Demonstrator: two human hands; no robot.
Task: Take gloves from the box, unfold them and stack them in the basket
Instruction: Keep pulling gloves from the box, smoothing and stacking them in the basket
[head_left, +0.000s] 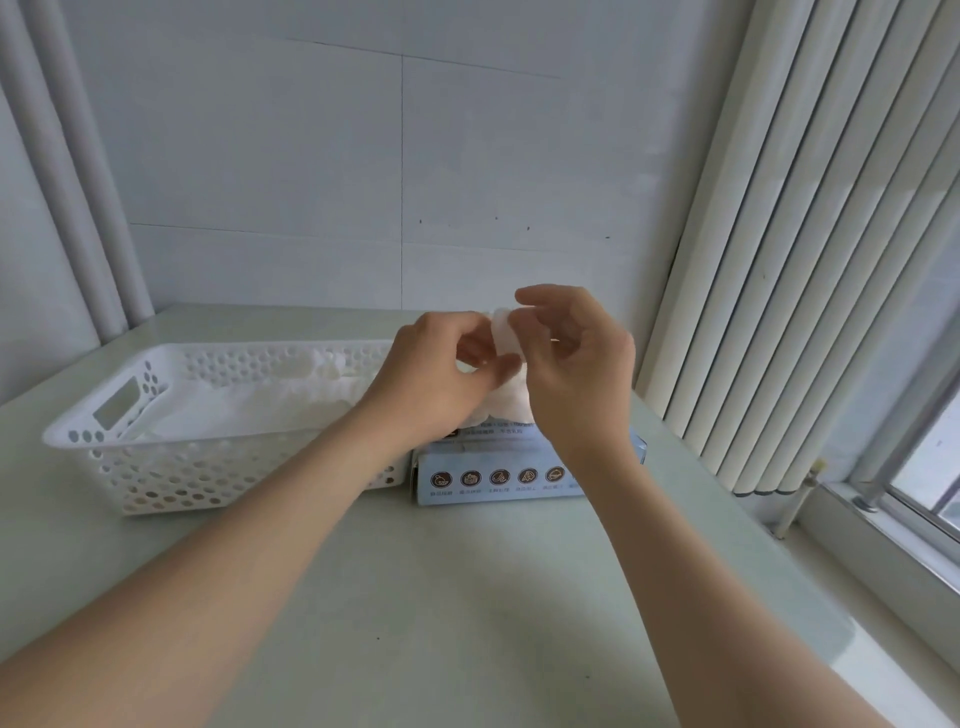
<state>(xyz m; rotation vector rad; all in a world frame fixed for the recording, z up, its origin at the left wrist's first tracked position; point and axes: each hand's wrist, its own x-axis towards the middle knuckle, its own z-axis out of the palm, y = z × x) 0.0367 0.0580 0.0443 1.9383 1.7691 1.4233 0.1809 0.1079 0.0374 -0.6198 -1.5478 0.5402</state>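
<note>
Above box (493, 475) | left hand (431, 376), right hand (576, 379) fingers (540, 301) pinch glove (506, 332) | basket (171, 483) just left | hands block box top

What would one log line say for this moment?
step: unfolding | left hand: pinches glove | right hand: pinches glove | box: below hands | basket: holds stacked gloves

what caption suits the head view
Above the box, left hand and right hand pinch a glove beside the basket.

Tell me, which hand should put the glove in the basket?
Probably the left. The left hand pinches the glove and is nearest the basket, which sits left of the box. The right hand also holds the glove but would have to reach across.
</note>
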